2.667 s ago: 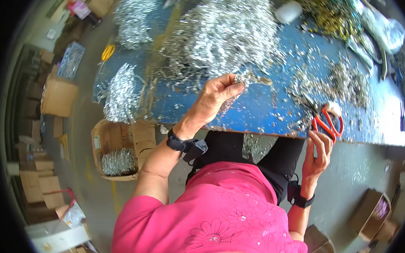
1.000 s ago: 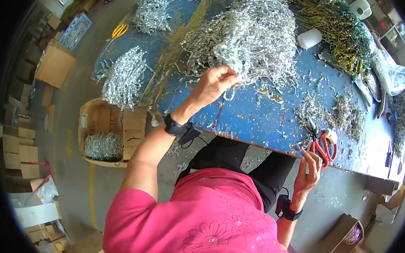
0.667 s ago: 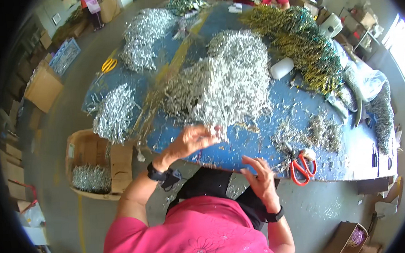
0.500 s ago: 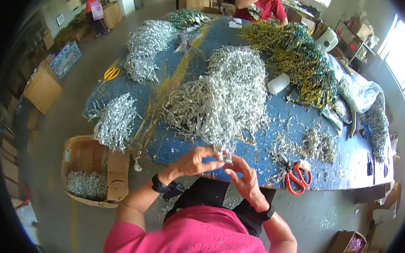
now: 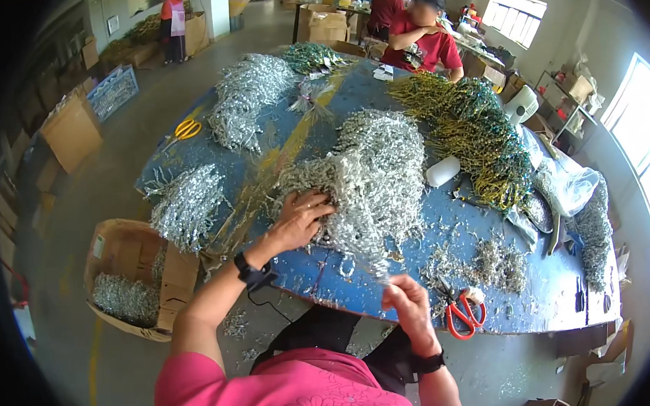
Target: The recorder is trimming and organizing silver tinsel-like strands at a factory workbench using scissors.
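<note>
Silver tinsel-like sprigs, thin wire stems with glittery foil leaves, lie heaped in a big central pile (image 5: 371,178) on the blue round desk (image 5: 488,224). Left hand (image 5: 300,219) is pressed into the near-left edge of that pile, fingers curled into the strands; grip looks half closed on a clump, though how much it actually holds I cannot tell. Right hand (image 5: 407,301) sits at the desk's near edge, just below the pile, fingers pinched on the lower end of a thin silver sprig (image 5: 368,263) that trails up toward the pile.

Handling, as a judgement: very light, springy, flimsy. Strands look tangled, so pulling one likely drags its neighbours. Foil bits shed easily; scraps already litter the desk near the pile. Best hold is the bare wire stem, not the leafy tips, which would crush or strip.

Counts:
- silver piles on the desk: three clear ones (central, one to its far left (image 5: 249,97), one to its near left (image 5: 185,203)), plus small loose scatter to the right of the central pile.
- yellow-green sprig heap (image 5: 476,132): one, right of the central pile.
- red-handled scissors (image 5: 464,313): one, just right of the right hand.
- yellow-handled scissors (image 5: 186,128): one, far left of the pile.
- white cylindrical roll (image 5: 442,171): one, just beside the pile's right edge.
- brown cardboard box (image 5: 134,275) holding silver sprigs: one, on the floor left of the desk.
</note>
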A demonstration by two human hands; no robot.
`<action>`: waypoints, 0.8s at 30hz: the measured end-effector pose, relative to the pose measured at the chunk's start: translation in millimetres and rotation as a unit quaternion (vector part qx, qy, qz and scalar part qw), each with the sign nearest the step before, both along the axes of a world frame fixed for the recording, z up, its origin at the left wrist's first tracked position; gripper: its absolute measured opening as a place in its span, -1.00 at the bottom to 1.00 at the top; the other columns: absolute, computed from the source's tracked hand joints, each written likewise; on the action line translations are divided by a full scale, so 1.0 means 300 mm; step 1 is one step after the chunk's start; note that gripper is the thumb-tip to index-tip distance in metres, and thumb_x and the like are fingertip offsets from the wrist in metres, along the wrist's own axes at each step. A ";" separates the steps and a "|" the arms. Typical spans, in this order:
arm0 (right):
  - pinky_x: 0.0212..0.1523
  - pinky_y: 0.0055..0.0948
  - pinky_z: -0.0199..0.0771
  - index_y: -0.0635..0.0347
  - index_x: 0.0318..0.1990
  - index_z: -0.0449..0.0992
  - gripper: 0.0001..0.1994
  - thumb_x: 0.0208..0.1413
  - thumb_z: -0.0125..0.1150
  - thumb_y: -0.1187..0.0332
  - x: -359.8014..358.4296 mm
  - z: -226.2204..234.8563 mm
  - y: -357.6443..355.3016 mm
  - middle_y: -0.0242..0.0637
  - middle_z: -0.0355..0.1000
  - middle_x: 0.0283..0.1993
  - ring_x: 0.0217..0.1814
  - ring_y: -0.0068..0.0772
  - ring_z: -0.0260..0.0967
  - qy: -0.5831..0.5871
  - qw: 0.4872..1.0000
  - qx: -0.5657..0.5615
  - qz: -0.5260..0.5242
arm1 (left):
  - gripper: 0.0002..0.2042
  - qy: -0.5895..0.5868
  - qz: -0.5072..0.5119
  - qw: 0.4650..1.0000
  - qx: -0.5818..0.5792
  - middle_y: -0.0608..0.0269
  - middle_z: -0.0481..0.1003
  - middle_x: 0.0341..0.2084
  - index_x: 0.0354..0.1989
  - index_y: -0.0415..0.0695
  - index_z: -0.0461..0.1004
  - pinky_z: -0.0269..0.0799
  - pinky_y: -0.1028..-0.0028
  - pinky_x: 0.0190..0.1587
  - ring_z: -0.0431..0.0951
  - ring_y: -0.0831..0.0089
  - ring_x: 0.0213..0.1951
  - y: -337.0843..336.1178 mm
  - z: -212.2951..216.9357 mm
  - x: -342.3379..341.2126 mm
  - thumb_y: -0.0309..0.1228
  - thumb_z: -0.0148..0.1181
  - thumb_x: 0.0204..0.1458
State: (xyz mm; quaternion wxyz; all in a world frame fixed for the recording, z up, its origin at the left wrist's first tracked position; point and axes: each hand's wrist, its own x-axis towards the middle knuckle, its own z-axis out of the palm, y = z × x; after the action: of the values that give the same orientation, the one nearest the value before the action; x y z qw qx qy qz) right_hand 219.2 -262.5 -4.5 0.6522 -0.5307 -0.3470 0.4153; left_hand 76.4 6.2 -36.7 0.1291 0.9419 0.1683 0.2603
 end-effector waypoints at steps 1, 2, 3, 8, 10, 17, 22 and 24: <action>-0.41 -0.61 0.34 0.26 -0.26 0.45 -0.90 0.17 0.09 0.41 0.004 0.039 -0.025 -0.41 0.39 -0.51 -0.50 -0.61 0.31 0.012 1.000 0.004 -0.020 | -0.66 0.042 0.000 0.999 -0.002 0.21 0.32 0.13 -0.02 -0.01 0.46 -0.05 0.05 0.25 0.17 0.23 0.25 0.040 -0.016 -0.002 -0.46 0.16 -0.03; -0.42 -0.62 0.33 0.26 -0.28 0.44 -0.91 0.16 0.09 0.43 0.019 0.075 -0.052 -0.40 0.39 -0.51 -0.49 -0.60 0.31 0.022 0.999 0.007 -0.042 | -0.66 0.042 -0.001 0.999 -0.003 0.21 0.32 0.13 -0.02 -0.01 0.46 -0.05 0.05 0.25 0.17 0.23 0.25 0.082 -0.049 0.003 -0.46 0.16 -0.03; -0.44 -0.62 0.32 0.27 -0.31 0.43 -0.90 0.16 0.09 0.42 0.027 0.100 -0.097 -0.40 0.37 -0.53 -0.51 -0.60 0.30 0.050 0.996 0.054 -0.048 | -0.66 0.063 0.032 0.997 0.013 0.20 0.31 0.13 -0.02 -0.03 0.46 -0.06 0.04 0.25 0.17 0.22 0.25 0.123 -0.086 0.008 -0.47 0.16 -0.04; -0.51 -0.63 0.28 0.32 -0.38 0.42 -0.85 0.11 0.15 0.39 0.046 0.196 -0.319 -0.36 0.38 -0.54 -0.56 -0.62 0.28 -0.165 0.955 0.017 -0.245 | -0.65 0.014 0.061 0.998 0.025 0.18 0.31 0.14 -0.03 -0.06 0.47 0.07 0.12 0.18 0.16 0.27 0.26 0.187 -0.060 -0.003 -0.54 0.09 -0.06; -0.42 -0.59 0.37 0.35 -0.31 0.47 -0.88 0.00 0.24 0.50 0.029 0.203 -0.349 -0.32 0.43 -0.50 -0.49 -0.58 0.37 -0.183 0.945 -0.084 -0.259 | -0.65 -0.025 0.060 0.996 0.067 0.19 0.41 0.03 -0.07 -0.11 0.49 0.17 0.21 0.15 0.32 0.23 0.14 0.166 -0.027 -0.014 -0.59 0.07 -0.11; -0.49 -0.51 0.42 0.24 -0.31 0.50 -0.81 -0.12 0.36 0.51 -0.084 0.204 -0.255 -0.28 0.46 -0.44 -0.52 -0.43 0.43 -0.445 0.892 -0.077 -0.017 | -0.63 -0.106 -0.366 0.889 -0.255 0.13 0.50 -0.09 0.04 -0.12 0.42 0.37 0.34 -0.03 0.50 0.24 -0.09 -0.435 0.222 -0.050 -0.36 0.23 0.03; -0.46 -0.53 0.45 0.22 -0.20 0.41 -0.73 -0.08 0.34 0.53 -0.123 0.138 -0.199 -0.32 0.44 -0.46 -0.53 -0.43 0.44 -0.392 0.916 -0.015 -0.081 | -0.60 0.067 -0.341 0.838 -0.421 0.09 0.51 -0.14 0.09 -0.12 0.37 0.44 0.43 -0.17 0.55 0.41 -0.20 -0.530 0.149 -0.043 -0.43 0.22 0.05; -0.34 -0.50 0.48 0.23 -0.11 0.37 -0.62 -0.09 0.39 0.44 -0.123 0.090 -0.198 -0.29 0.45 -0.35 -0.40 -0.42 0.46 -0.369 0.926 -0.042 -0.074 | -0.70 0.094 -0.309 0.795 -0.514 0.18 0.49 -0.22 -0.02 -0.14 0.41 0.39 0.49 -0.19 0.49 0.54 -0.22 -0.539 0.147 -0.053 -0.46 0.20 0.06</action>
State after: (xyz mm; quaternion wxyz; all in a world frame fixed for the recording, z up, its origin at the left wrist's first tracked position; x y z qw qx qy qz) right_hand 182.2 -321.9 22.5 0.4842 -0.6977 -0.5047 0.1550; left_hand 60.6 -155.4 7.2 0.6514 0.7586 -0.0113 -0.0076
